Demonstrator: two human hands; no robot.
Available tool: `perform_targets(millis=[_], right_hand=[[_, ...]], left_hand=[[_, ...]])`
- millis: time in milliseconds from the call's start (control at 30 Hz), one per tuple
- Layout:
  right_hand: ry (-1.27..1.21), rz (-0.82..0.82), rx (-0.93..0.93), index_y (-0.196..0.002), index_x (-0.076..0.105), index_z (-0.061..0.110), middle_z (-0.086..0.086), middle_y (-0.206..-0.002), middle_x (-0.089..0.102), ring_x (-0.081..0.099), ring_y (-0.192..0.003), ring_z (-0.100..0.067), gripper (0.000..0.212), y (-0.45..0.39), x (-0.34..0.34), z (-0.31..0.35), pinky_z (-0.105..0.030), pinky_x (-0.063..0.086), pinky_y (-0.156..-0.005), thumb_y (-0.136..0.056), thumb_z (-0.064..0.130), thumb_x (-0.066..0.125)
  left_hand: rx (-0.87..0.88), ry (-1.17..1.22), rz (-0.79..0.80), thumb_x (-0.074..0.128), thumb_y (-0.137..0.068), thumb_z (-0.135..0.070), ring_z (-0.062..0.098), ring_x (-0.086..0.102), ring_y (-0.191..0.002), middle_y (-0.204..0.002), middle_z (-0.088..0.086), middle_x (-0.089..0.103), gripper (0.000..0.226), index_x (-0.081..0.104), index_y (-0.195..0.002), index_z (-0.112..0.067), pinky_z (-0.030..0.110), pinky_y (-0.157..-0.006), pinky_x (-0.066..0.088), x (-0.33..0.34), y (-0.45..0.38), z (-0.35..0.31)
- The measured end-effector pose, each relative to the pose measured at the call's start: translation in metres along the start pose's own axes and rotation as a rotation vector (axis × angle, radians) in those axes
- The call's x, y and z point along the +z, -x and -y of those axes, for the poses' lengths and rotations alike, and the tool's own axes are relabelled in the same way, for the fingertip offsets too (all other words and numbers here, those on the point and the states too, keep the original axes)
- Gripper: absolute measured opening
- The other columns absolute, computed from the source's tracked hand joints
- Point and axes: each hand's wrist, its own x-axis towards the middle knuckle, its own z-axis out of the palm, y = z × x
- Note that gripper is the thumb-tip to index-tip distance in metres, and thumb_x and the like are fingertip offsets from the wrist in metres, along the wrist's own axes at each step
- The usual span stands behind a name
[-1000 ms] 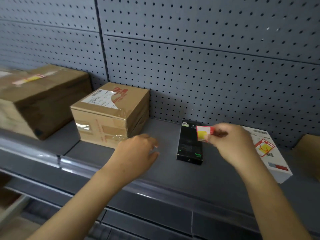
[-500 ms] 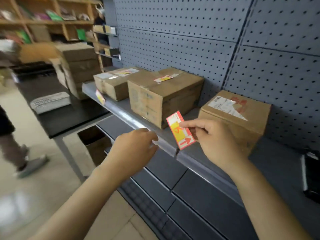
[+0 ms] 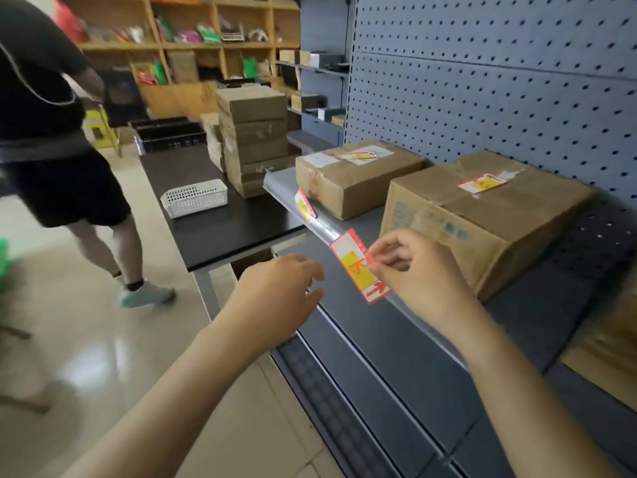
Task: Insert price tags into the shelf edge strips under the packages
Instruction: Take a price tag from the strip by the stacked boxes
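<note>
One price tag [image 3: 358,267] pinched in right hand [image 3: 417,270], against strip [image 3: 324,232].

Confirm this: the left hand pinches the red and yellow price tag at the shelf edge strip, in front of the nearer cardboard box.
Wrong hand. In the head view the right hand pinches the price tag at the shelf edge strip, in front of the nearer cardboard box. The left hand holds nothing.

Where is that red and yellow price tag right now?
In the head view, the price tag is pinched in the right hand at the shelf edge strip, just below the nearer cardboard box.
</note>
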Motion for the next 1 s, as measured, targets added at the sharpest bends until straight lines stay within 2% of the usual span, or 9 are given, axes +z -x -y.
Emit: perform_targets(millis=[133,200,267,467,667,800,1000], right_hand=[[0.023,0.067,0.02,-0.096,0.06,0.027,0.009,-0.073,0.068,0.06,-0.058,0.005,0.022,-0.042,0.006,-0.007,-0.012,0.045,-0.055,-0.083,0.012,0.069],[0.066,0.115,0.029,-0.101,0.063,0.024,0.006,-0.077,0.069,0.062,-0.063,0.001,0.019,-0.059,0.006,-0.006,-0.015,0.048,-0.057,-0.085,0.015,0.067],[0.141,0.113,0.033,-0.104,0.065,0.021,0.001,-0.084,0.07,0.064,-0.073,-0.008,0.018,-0.072,0.006,-0.005,-0.024,0.054,-0.067,-0.086,0.017,0.065],[0.225,0.044,0.15,-0.089,0.065,0.018,0.002,-0.075,0.068,0.064,-0.07,-0.014,0.005,-0.083,0.013,-0.026,-0.041,0.056,-0.07,-0.086,0.021,0.064],[0.404,-0.077,0.342,-0.085,0.062,0.02,0.0,-0.075,0.072,0.065,-0.07,-0.018,0.002,-0.078,0.02,-0.051,-0.041,0.054,-0.067,-0.086,0.02,0.06],[0.477,-0.196,0.494,-0.082,0.061,0.021,-0.002,-0.077,0.072,0.065,-0.073,-0.023,0.003,-0.072,0.025,-0.048,-0.041,0.053,-0.066,-0.085,0.022,0.062],[0.523,-0.364,0.685,-0.085,0.06,0.027,0.007,-0.079,0.068,0.062,-0.07,-0.012,0.009,-0.053,0.031,-0.038,-0.04,0.054,-0.064,-0.088,0.018,0.061]], left_hand=[[0.022,0.003,0.012,0.047,-0.092,-0.039,0.011,0.059,-0.098,-0.112,-0.012,0.06,0.027,0.057,-0.116,-0.034,0.024,-0.071,0.039,-0.003,-0.044,0.012],[0.059,0.0,0.007,0.048,-0.092,-0.039,0.01,0.059,-0.099,-0.114,-0.013,0.06,0.027,0.056,-0.118,-0.035,0.023,-0.073,0.041,-0.006,-0.065,0.017],[0.099,0.014,0.002,0.049,-0.093,-0.039,0.01,0.06,-0.1,-0.116,-0.013,0.06,0.028,0.055,-0.12,-0.034,0.023,-0.077,0.044,-0.006,-0.084,0.023],[0.213,0.022,0.087,0.051,-0.092,-0.04,0.01,0.052,-0.113,-0.121,-0.013,0.056,0.034,0.05,-0.126,-0.035,0.029,-0.088,0.048,0.024,-0.136,0.038],[0.467,0.019,0.171,0.048,-0.094,-0.038,0.014,0.056,-0.108,-0.116,-0.01,0.061,0.024,0.058,-0.114,-0.032,0.028,-0.085,0.044,0.058,-0.186,0.031],[0.651,-0.029,0.168,0.042,-0.095,-0.032,0.017,0.06,-0.103,-0.111,-0.007,0.063,0.024,0.061,-0.109,-0.03,0.027,-0.075,0.045,0.069,-0.21,0.023],[0.85,0.015,0.139,0.042,-0.092,-0.028,0.025,0.062,-0.099,-0.106,0.0,0.067,0.024,0.059,-0.109,-0.03,0.03,-0.075,0.046,0.075,-0.217,0.017]])
